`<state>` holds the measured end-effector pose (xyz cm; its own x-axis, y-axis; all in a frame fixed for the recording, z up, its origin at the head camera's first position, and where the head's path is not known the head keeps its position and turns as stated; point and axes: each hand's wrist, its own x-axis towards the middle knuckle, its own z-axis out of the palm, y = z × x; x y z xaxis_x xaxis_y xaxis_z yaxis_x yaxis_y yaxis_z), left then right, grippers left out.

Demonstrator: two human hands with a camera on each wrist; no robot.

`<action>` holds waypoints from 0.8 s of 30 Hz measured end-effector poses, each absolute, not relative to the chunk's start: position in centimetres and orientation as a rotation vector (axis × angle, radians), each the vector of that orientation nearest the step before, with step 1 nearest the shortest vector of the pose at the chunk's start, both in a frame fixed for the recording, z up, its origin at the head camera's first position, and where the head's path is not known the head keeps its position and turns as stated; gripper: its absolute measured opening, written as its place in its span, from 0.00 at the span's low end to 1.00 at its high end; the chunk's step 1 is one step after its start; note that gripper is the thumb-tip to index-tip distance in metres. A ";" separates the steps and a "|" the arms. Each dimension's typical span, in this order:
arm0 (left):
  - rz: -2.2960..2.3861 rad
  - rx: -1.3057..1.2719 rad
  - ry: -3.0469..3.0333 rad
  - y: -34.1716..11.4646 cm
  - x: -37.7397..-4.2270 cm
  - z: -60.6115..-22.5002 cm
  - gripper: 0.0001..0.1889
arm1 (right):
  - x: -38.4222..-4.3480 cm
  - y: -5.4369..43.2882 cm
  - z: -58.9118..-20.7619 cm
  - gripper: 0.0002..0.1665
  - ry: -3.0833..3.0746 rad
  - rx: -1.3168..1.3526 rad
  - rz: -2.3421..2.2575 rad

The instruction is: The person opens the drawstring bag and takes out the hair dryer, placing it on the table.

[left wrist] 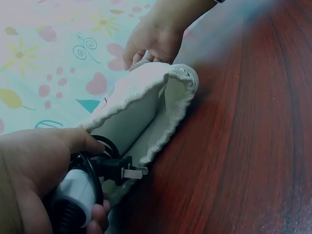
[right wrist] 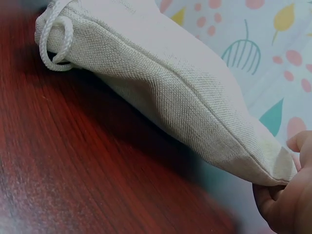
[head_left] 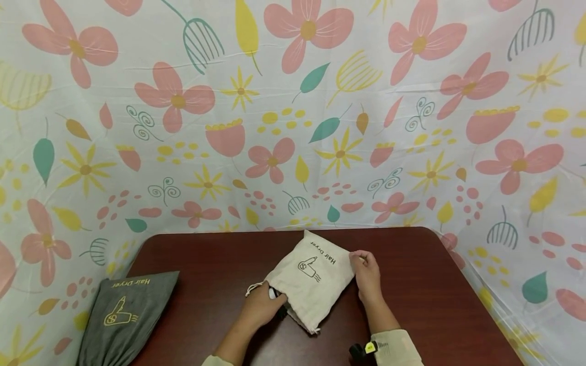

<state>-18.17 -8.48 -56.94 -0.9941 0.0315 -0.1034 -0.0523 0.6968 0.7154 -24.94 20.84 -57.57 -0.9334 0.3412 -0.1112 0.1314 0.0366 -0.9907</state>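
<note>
A cream cloth drawstring bag (head_left: 316, 279), printed "Hair Dryer", lies tilted over the table's middle. Its open mouth shows in the left wrist view. My left hand (head_left: 262, 306) is at that mouth, gripping a hair dryer's white handle end (left wrist: 78, 192) together with its looped black cord (left wrist: 92, 170). The two-pronged black plug (left wrist: 117, 169) sticks out beside the fingers. Whatever part lies deeper in the bag is hidden. At the bag's far right corner, my right hand (head_left: 368, 274) pinches the cloth between thumb and fingers. A white drawstring loop (right wrist: 56, 46) hangs from the mouth end.
A grey drawstring bag (head_left: 128, 315) with yellow "Hair Dryer" print lies at the table's left edge. The dark red-brown table (head_left: 426, 284) backs onto a flowered curtain (head_left: 274, 117). Near the right sleeve is a small black object with a yellow mark (head_left: 370, 348).
</note>
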 end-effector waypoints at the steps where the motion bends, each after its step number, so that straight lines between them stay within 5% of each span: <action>1: 1.182 -0.007 2.809 -8.5 -18.2 -57.0 0.34 | -24.9 20.9 -57.6 0.20 -2.144 -0.489 2.018; 14: 1.194 0.073 2.919 -9.0 -18.1 -57.7 0.21 | -25.0 21.6 -57.8 0.21 -2.234 -0.509 1.975; 24: 1.111 0.150 2.988 -9.5 -17.7 -56.8 0.25 | -24.7 22.8 -57.5 0.27 -2.580 -0.334 1.717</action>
<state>-17.70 -9.54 -56.76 -0.9943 0.0709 0.0791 0.1054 0.7534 0.6490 -24.71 22.82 -57.52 -0.9767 0.1908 -0.0979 0.1640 0.3701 -0.9144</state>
